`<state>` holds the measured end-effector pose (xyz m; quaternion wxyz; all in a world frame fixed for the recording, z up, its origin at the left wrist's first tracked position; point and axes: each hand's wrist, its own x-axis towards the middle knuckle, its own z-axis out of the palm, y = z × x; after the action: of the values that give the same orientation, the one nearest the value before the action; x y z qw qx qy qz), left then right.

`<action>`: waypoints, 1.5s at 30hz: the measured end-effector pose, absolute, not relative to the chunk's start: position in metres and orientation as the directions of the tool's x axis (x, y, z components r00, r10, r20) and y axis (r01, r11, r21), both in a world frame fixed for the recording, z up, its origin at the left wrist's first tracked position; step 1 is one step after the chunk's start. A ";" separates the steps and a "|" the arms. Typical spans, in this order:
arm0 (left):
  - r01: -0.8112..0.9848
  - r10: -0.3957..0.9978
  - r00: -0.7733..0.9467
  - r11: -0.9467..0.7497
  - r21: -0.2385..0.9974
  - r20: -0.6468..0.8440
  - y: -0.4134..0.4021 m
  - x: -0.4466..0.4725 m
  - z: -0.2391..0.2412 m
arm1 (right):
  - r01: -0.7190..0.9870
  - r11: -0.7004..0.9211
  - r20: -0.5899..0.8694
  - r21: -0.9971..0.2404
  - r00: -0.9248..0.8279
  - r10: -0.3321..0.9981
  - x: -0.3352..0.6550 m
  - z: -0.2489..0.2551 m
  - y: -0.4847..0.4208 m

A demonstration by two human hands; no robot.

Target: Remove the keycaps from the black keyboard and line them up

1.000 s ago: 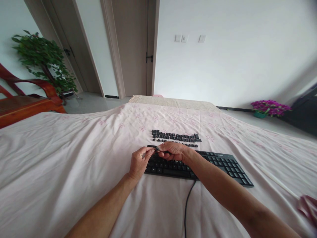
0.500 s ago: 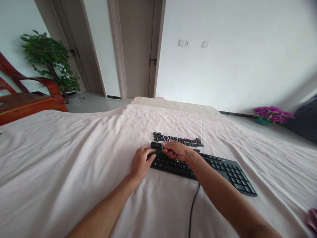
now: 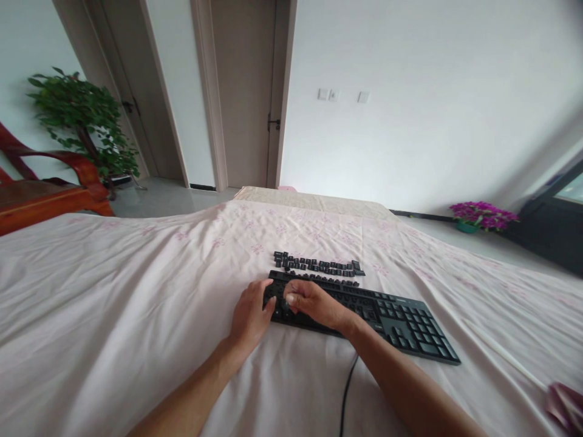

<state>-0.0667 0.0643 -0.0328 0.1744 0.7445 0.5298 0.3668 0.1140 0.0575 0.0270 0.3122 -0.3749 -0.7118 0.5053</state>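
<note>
A black keyboard (image 3: 423, 331) lies slightly slanted on the cloth, many keycaps gone from its main section. My left hand (image 3: 250, 309) grips its left end, with the thumb over the front and the fingers along the edge. Over the left part of the keys, my right hand (image 3: 312, 301) is closed round a thin wire keycap puller (image 3: 294, 287), mostly hidden by the fingers. Loose black keycaps (image 3: 314, 265) lie in rows on the cloth just behind the keyboard.
A pale floral cloth (image 3: 182, 315) covers the surface. The keyboard's cable (image 3: 347, 388) runs toward me. A wooden chair (image 3: 68, 182) and a leafy plant (image 3: 82, 121) stand at the left. Purple flowers (image 3: 483, 213) are on the floor at the right.
My right hand has turned and lowered onto the left keys; the puller's prongs, which pointed up and away, are now mostly hidden. My left hand stays at the keyboard's left end. The view has shifted slightly.
</note>
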 end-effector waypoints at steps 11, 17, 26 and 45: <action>0.764 0.949 0.228 -0.312 0.565 0.215 0.045 -0.073 -0.016 | 0.455 0.298 0.048 -0.839 -0.485 0.873 0.107 0.017 0.026; 0.802 0.952 0.208 -0.298 0.518 0.225 0.044 -0.069 -0.018 | 0.396 0.347 0.172 -0.851 -0.414 0.894 0.106 0.025 0.014; 0.784 0.977 0.182 -0.214 0.582 0.115 0.058 -0.069 -0.015 | 0.587 0.188 0.247 -0.787 0.021 0.969 0.190 0.079 0.035; 0.675 0.846 0.502 -0.513 0.530 0.179 0.088 -0.042 0.011 | 0.757 -0.633 0.066 -0.160 0.649 0.758 0.371 0.011 0.009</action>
<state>-0.0419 0.0881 0.0110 0.2002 0.8433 0.4509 0.2134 0.3705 0.0088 0.0108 0.0869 -0.9037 -0.4192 0.0035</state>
